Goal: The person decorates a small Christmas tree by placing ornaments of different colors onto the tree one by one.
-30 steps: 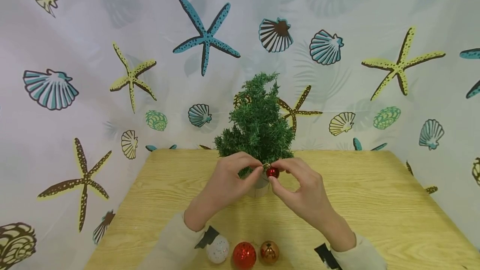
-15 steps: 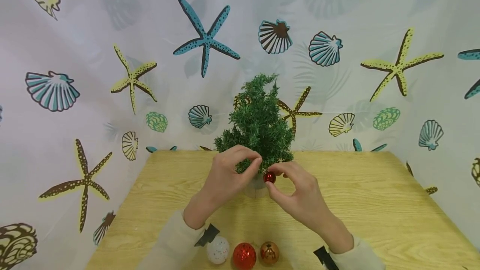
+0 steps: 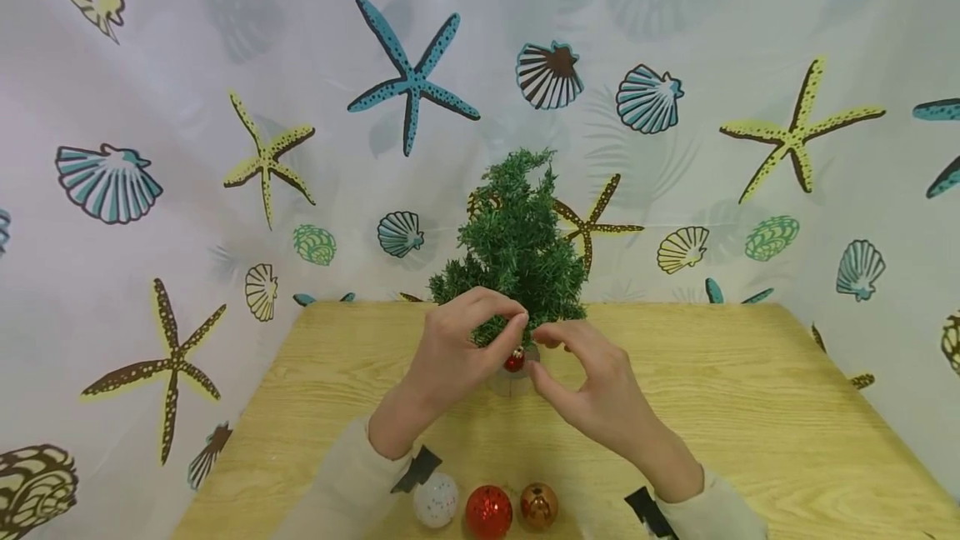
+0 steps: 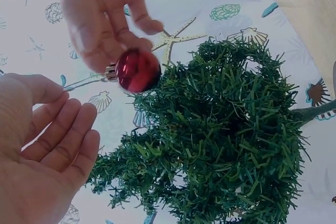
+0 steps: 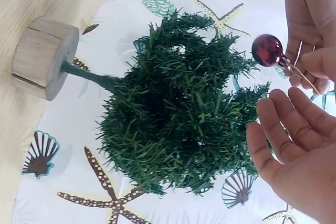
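Note:
A small shiny red Christmas bauble [image 3: 514, 359] with a gold cap hangs by its gold string in front of the tree. My left hand [image 3: 468, 340] pinches the string's end between thumb and forefinger, plain in the left wrist view, where the bauble [image 4: 137, 70] shows at full size. To its right, my right hand [image 3: 592, 373] has thumb and fingers apart and holds nothing. Both hands are before the lower branches of a small green artificial Christmas tree [image 3: 521, 248]. Its round wooden base [image 5: 44, 59] shows whole in the right wrist view.
Near the front edge of the wooden table [image 3: 750, 407] lie a speckled white bauble [image 3: 436, 500], a larger red bauble [image 3: 489, 512] and a copper-coloured bauble [image 3: 538, 506]. A white sheet [image 3: 480, 182] printed with starfish and shells stands behind and at both sides.
My right hand has let go of the red bauble, which now hangs a little to the left, below my left fingertips. My left hand has risen slightly with the string.

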A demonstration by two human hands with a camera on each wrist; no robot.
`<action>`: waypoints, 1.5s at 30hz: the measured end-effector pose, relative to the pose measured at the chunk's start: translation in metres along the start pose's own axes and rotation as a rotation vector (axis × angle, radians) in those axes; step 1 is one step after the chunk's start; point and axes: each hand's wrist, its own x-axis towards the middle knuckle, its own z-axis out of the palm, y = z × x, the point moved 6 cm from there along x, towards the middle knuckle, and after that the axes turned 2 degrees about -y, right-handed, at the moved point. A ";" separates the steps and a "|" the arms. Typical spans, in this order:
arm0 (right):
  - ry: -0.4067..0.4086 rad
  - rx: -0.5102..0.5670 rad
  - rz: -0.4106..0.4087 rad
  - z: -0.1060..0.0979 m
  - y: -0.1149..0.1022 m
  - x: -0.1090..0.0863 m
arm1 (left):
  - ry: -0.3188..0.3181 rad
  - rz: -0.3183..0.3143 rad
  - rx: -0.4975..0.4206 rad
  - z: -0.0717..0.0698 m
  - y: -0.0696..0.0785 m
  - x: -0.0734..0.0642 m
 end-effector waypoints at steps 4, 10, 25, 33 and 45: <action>0.050 0.010 -0.044 -0.003 -0.005 0.012 | -0.001 -0.006 0.007 -0.001 0.000 -0.001; 0.094 -0.003 -0.075 -0.005 -0.012 0.026 | 0.001 -0.009 0.008 -0.002 0.000 0.000; 0.146 -0.015 -0.145 -0.009 -0.020 0.054 | 0.017 0.001 0.028 -0.025 -0.005 0.013; 0.154 -0.034 -0.133 -0.012 -0.027 0.087 | 0.043 -0.061 0.039 -0.043 -0.015 0.030; 0.210 -0.083 -0.111 -0.020 -0.036 0.131 | 0.083 -0.117 0.058 -0.065 -0.022 0.062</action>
